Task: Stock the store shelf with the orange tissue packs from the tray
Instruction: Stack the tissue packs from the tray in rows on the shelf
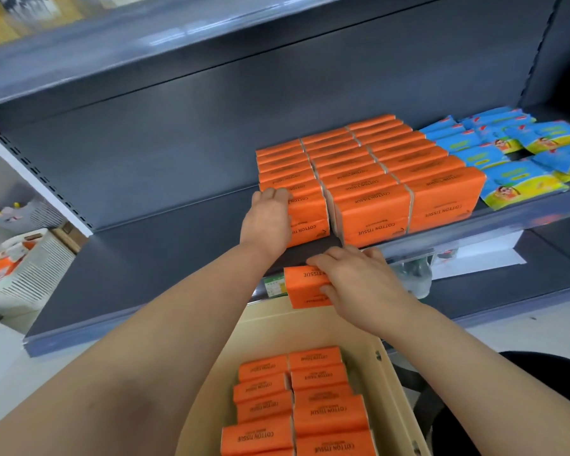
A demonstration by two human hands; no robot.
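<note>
Right hand [359, 284] is gripping one orange paper-wrapped tissue pack [305, 287] just below the dark grey metal shelf [165, 251] lip, above the beige tray [389, 383]. Left hand [270, 218], fingers curled, is pressing the leftmost shelved orange stack [306, 212]; open shelf lies left.

Both bare forearms extend forward and upward from the lower edge of my view. My left hand [270, 215] reaches farther, palm turned rightward, fingers curled over the top of an upright orange pack [305, 213]. My right hand [359, 278] sits lower and nearer, fingers spread and pressed flat, thumb underneath, gripping a single orange pack [305, 286].
</note>
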